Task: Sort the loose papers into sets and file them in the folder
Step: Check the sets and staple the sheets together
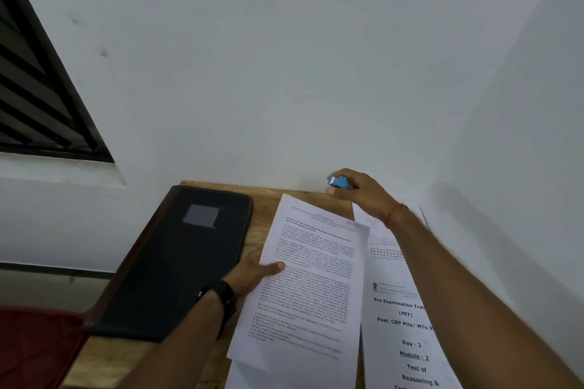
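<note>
White printed papers (pixel 311 281) are pinched at their edge by the left hand (pixel 252 271) beside the closed black leather folder (pixel 177 262) while a small blue stapler (pixel 339 182) is gripped by the right hand (pixel 360 191), so fastening the set is judged next.

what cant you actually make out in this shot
- Blue object in the right hand, head view: blurred and mostly wrapped by fingers, so unidentifiable.
- Cover sheet: title words cut off by the right forearm and the bottom edge.
- Held sheets in the left hand: print too small to read.
- Black folder: closed, contents hidden.
</note>
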